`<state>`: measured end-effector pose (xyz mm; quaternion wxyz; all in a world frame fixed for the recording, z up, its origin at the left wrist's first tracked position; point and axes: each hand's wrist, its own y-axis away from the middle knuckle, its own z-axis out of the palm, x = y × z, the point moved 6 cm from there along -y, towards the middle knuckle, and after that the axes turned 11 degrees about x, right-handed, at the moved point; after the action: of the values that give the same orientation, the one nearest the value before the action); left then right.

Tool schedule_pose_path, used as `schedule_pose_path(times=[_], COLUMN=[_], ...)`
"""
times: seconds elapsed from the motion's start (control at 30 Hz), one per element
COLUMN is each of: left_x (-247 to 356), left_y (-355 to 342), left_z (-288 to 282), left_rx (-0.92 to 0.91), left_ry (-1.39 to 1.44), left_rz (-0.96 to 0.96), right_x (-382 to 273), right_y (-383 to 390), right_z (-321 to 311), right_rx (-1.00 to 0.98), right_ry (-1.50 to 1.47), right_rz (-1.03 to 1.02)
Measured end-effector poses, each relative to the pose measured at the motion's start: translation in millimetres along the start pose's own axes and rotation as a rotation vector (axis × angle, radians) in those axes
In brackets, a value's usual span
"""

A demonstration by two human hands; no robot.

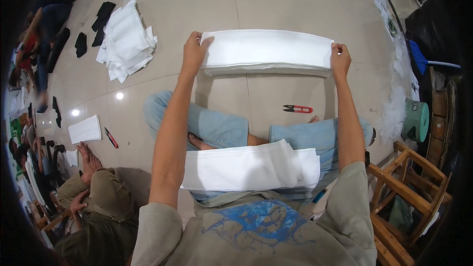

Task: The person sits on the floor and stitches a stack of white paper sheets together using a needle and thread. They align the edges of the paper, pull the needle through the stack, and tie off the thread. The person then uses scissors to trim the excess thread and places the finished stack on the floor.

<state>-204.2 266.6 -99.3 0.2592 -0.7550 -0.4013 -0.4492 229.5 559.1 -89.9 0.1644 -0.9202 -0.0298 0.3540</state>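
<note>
My left hand point(196, 51) pinches the left end of a long white cloth strip point(268, 48), thumb on top. At its right end my right hand point(340, 59) grips the corner between thumb and curled fingers. The strip is stretched flat over a neat stack of white cloth strips point(268, 70) on the tiled floor, just beyond my crossed legs. Across my lap lies a loose, fanned pile of white cloth strips point(236, 168). Red-handled thread snips point(298, 109) rest on the floor between the stack and my legs.
A messy heap of white cloth point(127, 39) and black cloth pieces point(81, 44) lie at the far left. Another person's bare foot point(89, 162) is near more snips point(111, 138). On the right stand a wooden stool point(409, 187), a green bucket point(416, 120) and white lint point(394, 103).
</note>
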Motion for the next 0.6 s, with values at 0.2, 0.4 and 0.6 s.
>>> schedule_pose_path(times=[0.2,0.4,0.6], left_x=[101,305,372], left_y=[31,68,34], left_z=[-78,-268,-373], left_rx=[0.274,0.648,0.702], left_ry=[0.083,0.147,-0.428], left_rz=[0.340,1.063,0.961], right_x=[-84,-306,-412], right_y=[21,90,153], right_z=[-88,-374,-388], right_rx=[0.084,0.456,0.108], right_ry=[-0.394,-0.593,-0.739], right_rz=[-0.164,-1.247,-1.427])
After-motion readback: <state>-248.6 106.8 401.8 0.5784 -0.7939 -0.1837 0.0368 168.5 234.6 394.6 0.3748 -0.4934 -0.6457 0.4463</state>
